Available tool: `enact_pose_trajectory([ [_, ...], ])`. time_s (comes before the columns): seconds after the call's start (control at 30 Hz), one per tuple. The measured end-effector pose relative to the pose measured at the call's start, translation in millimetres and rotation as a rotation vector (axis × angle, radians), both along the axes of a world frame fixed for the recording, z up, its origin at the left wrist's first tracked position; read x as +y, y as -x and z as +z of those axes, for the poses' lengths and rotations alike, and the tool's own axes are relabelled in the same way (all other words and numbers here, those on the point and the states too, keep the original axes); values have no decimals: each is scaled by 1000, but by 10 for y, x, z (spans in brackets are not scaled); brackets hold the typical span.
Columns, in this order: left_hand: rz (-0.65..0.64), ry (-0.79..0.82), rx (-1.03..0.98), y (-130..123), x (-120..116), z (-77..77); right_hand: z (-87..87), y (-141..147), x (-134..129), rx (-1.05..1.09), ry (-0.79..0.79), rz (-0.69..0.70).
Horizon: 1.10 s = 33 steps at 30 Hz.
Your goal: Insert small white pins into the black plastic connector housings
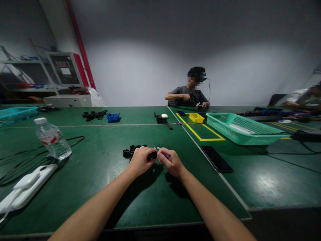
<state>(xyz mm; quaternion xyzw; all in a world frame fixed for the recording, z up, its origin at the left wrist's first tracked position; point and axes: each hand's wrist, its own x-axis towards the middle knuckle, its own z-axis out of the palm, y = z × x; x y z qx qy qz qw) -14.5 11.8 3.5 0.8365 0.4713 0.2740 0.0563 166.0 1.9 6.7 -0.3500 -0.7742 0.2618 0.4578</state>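
Observation:
Close together over the middle of the green table, both my hands are closed. My left hand grips a small black part, whose end shows past the fingers; its exact kind cannot be made out. In a pinch, my right hand has a slim tool with a purple handle, its tip pointed at the black part and hidden by the fingers. Several black plastic pieces lie just left of and behind my left hand. Small pale bits rest beyond the fingertips.
A water bottle and a white power strip with cables stand left. To the right lie a black phone and a green basket. Blue and yellow bins sit farther back. Across the table, a person handles a dark object.

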Motion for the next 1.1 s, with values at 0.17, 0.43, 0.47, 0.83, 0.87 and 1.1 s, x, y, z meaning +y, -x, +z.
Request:
enact_pose_trajectory([
  [0.17,-7,-7,6,-21,-16,17,8,-4,-12,7,-16,-17],
  [0.43,18,-12,27,-18,-24,17,45,-24,-44,49,20,-46],
  [0.47,18,-14,20,-15,-23,16,44,-27,-45,53,26,-47],
  [0.83,-38,17,-31,-21,-12,1,45,-12,-30,5,-26,-52],
  [0.87,-41,18,-34,-19,-10,-1,46,-11,-30,5,-26,-53],
  [1.1,-59,-18,-40,-5,-5,-10,42,-9,-30,9,-19,-33],
])
